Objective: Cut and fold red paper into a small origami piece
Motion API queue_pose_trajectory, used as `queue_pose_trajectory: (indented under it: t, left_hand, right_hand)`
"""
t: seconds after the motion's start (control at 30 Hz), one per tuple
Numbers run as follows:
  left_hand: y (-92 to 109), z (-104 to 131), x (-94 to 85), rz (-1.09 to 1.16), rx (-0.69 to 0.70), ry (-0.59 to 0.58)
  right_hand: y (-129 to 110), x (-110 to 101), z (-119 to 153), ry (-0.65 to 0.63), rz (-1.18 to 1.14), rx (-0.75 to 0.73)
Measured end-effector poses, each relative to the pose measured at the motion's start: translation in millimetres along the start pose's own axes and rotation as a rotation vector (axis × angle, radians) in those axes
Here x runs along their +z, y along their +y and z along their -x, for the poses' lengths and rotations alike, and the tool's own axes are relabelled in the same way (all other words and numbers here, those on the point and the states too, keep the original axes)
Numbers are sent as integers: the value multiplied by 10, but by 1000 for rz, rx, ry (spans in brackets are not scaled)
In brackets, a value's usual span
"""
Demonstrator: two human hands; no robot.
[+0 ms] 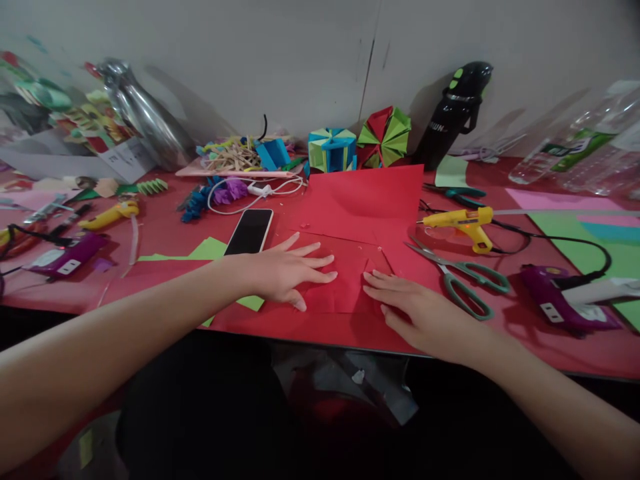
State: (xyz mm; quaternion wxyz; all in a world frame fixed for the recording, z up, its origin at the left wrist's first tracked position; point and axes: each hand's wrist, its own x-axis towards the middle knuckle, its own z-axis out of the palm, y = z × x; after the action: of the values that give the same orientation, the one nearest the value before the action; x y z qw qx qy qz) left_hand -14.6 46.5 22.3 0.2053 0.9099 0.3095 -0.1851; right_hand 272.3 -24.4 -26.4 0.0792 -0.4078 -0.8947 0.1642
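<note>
A red sheet of paper [334,297] lies on the table near its front edge, with folds or creases showing in it. My left hand [287,270] rests palm down on its left part, fingers spread. On the right part lies my right hand [407,303], fingers stretched out flat along a folded edge. Behind both hands, a larger red paper [365,200] stands partly raised from the table. A black-screened phone [251,231] is just beyond my left wrist. To the right of my right hand are scissors [457,270] with grey-green handles.
A yellow glue gun [463,223] and a purple power socket [567,300] with cables are at the right. Another yellow glue gun [111,215] lies left. Folded paper shapes [333,150], a black bottle [453,113] and a steel flask [145,117] line the wall.
</note>
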Motion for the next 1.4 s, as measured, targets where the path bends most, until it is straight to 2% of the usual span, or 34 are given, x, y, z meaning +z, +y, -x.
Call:
queue_pose_trajectory:
  t: [0.1, 0.27, 0.37, 0.53, 0.63, 0.8, 0.87, 0.97, 1.17, 1.33, 1.4]
  left_hand:
    - [29, -16, -6, -1, -10, 21]
    - [143, -141, 44, -84, -12, 212]
    - [203, -213, 132, -80, -30, 302]
    - [185, -225, 277, 74, -98, 425]
    - [162, -224, 294, 155, -134, 471]
    - [166, -282, 247, 243, -152, 409]
    - [169, -324, 227, 308, -164, 410]
    - [176, -389, 196, 449, -181, 475]
    - [257, -444, 122, 762, -121, 548]
    - [388, -342, 112, 708, -66, 636]
    - [447, -291, 119, 710, -53, 631]
  right_hand:
    - [4, 15, -4, 51, -41, -9]
    - [6, 29, -81, 328, -187, 33]
    - [72, 47, -133, 448, -180, 109]
    - [194, 102, -177, 339, -114, 238]
    - [203, 131, -210, 331, -187, 298]
    - [187, 116, -264, 311, -417, 380]
    - [185, 70, -266, 318, -517, 344]
    - [188, -43, -262, 350, -627, 234]
    - [187, -282, -344, 351, -777, 196]
    - [181, -354, -372, 283, -811, 209]
    - [171, -333, -348, 239, -769, 193]
